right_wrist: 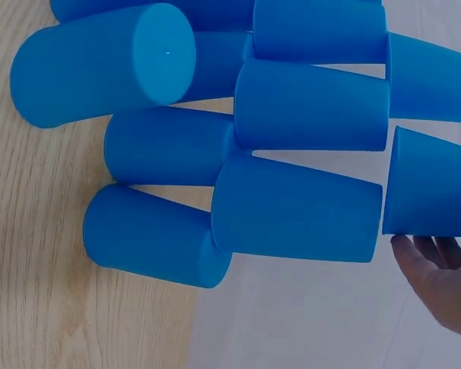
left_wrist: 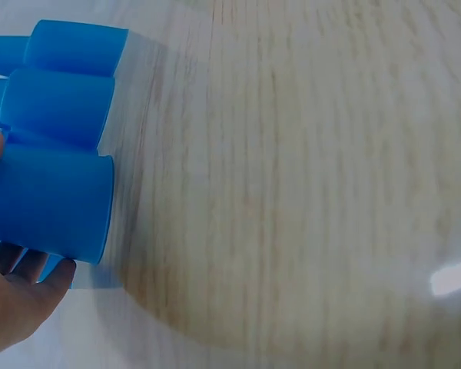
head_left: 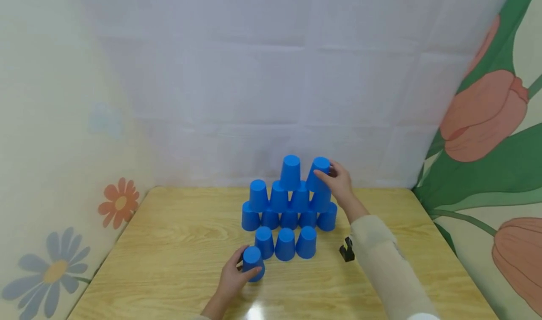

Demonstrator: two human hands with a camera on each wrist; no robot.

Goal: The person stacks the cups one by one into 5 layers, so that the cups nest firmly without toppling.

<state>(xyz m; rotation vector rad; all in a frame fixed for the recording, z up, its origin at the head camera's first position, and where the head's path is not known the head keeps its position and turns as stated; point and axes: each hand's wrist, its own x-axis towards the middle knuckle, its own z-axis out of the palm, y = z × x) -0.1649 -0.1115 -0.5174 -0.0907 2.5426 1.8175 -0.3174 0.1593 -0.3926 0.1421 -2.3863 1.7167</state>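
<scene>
Watching from my end: left hand point(head_left: 231, 279) clamped round blue cup point(head_left: 252, 259), upside down, just front-left of three-cup row point(head_left: 285, 245) on wood table point(head_left: 182, 249). Right hand point(head_left: 341, 184) pinching second cup point(head_left: 318, 167), also inverted, at right end of stack's third tier, beside lone top cup point(head_left: 290, 175). Right wrist view: rim right at lower cup's top; I can't tell contact. Stack point(head_left: 278, 198) below: four cups over five. Small black object point(head_left: 347, 251) right of three-cup row.
</scene>
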